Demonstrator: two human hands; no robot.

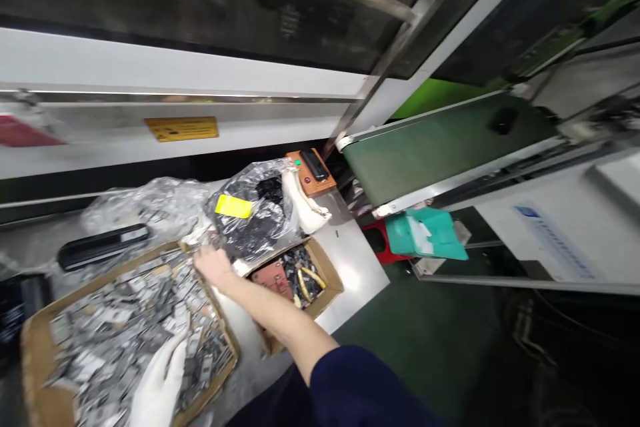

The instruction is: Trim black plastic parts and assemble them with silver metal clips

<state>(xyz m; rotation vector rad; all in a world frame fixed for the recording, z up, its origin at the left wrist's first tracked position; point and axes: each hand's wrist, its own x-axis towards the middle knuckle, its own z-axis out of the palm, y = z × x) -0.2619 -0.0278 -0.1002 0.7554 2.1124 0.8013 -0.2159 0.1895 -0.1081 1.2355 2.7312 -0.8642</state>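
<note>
Currently sorting: white-gloved left hand (159, 383) flat, holding nothing, on grey metal parts in shallow cardboard tray (35, 347), bare right hand (214, 265) at its far rim, grip unclear — next needs a clean single-part pinch

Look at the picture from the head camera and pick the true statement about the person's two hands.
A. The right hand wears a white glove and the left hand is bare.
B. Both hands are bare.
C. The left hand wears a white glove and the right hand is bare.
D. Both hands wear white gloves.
C: the left hand, in a white glove, rests on the grey parts in the large cardboard box, while the bare right hand reaches to the box's far edge.
</note>
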